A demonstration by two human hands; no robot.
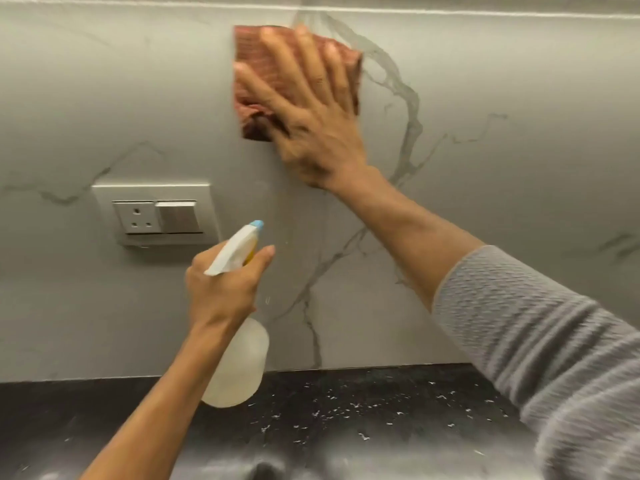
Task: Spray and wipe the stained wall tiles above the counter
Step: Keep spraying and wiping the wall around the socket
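A reddish-brown cloth (247, 95) is pressed flat against the pale marble-look wall tile (485, 98), high up near its top edge. My right hand (311, 109) lies spread over the cloth with fingers apart, blurred by motion. Lower down, my left hand (221, 289) grips the neck of a translucent spray bottle (239, 368); its white trigger head with a blue nozzle (257, 224) points at the wall. A few drops show on the tile beside the nozzle.
A white socket and switch plate (156, 213) sits on the wall left of the bottle. A dark speckled counter (381, 403) runs along the bottom. My grey sleeve (536, 341) crosses the right side. Dark veins run down the tile.
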